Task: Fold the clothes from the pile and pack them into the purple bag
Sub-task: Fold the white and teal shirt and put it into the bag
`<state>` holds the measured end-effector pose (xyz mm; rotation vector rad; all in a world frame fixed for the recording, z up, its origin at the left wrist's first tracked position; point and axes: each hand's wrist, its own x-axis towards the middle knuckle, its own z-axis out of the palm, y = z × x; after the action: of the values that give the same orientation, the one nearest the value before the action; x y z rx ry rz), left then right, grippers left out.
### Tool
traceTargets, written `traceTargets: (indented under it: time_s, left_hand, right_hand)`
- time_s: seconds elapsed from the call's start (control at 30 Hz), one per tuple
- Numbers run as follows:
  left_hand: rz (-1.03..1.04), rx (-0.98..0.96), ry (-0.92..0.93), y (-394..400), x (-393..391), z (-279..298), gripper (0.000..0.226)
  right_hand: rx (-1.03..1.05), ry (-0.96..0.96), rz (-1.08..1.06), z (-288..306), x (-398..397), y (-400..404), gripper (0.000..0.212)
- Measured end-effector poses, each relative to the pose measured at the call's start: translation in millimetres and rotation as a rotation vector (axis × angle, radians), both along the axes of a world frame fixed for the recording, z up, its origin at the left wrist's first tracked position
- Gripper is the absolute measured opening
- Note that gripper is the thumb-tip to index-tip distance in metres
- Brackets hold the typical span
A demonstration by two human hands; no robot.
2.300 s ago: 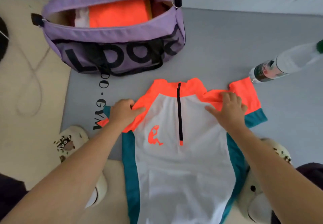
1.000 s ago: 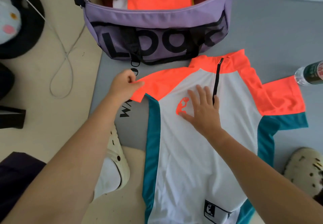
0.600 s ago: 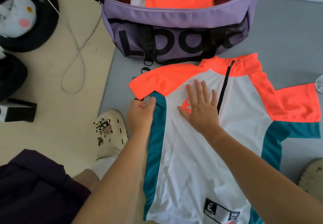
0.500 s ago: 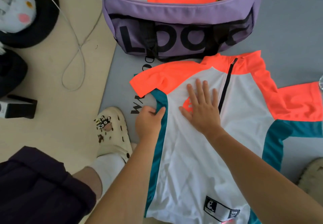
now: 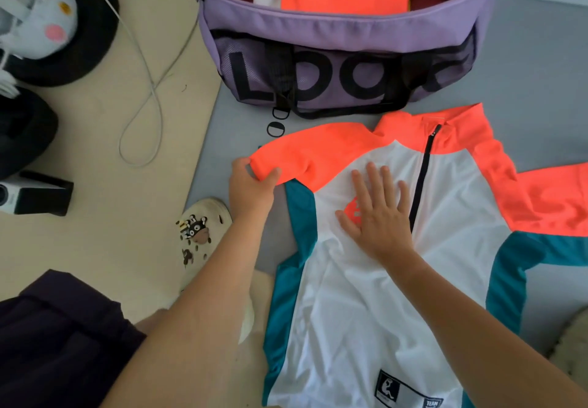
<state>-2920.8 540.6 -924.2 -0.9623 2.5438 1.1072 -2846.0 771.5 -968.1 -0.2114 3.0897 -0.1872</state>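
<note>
Head view: one jersey (image 5: 366, 296), one purple bag (image 5: 343, 67), two hands.

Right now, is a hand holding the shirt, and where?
Yes. The left hand pinches the shirt by its orange sleeve end; the right hand presses flat.

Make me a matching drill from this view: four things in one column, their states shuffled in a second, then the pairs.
1. left hand
2. right hand
3. purple bag
4. jersey zipper

A. unzipped, clothes inside
B. flat on the white chest panel
C. closed
D. pinching the orange sleeve

Pairs: 1-D, 2-B, 3-A, 4-C
</note>
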Motion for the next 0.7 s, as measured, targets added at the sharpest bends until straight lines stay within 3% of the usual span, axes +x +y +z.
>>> traceTargets:
  time_s: [0.1, 0.2, 0.3, 0.4, 0.53, 0.63, 0.7]
  left_hand:
    - [-0.047, 0.009, -0.016, -7, -14, -3, 0.043]
    - [-0.121, 0.007, -0.003, -9, -17, -3, 0.022]
    - [-0.141, 0.042, 0.062, -11, -19, 1, 0.019]
    - [-0.203, 0.192, 0.189, -14, -21, 14, 0.018]
    - [-0.247, 0.492, 0.185, -11, -27, 33, 0.024]
    - [-0.28, 0.656, 0.114, -11, -38, 46, 0.047]
    - [-0.331, 0.689, 0.071, -13, -43, 50, 0.054]
  right_hand:
    - [-0.014, 0.005, 0.023, 10, -17, -9, 0.072]
    - [-0.053, 0.099, 0.086, 21, -40, -22, 0.055]
    - [-0.157, 0.155, 0.094, 33, -78, -36, 0.041]
    - [-0.245, -0.134, 0.143, 47, -114, -48, 0.056]
    - [-0.455, -0.54, 0.131, 62, -149, -59, 0.083]
    - [-0.655, -0.722, 0.155, 77, -167, -55, 0.052]
    - [-0.645, -0.747, 0.183, 84, -173, -50, 0.025]
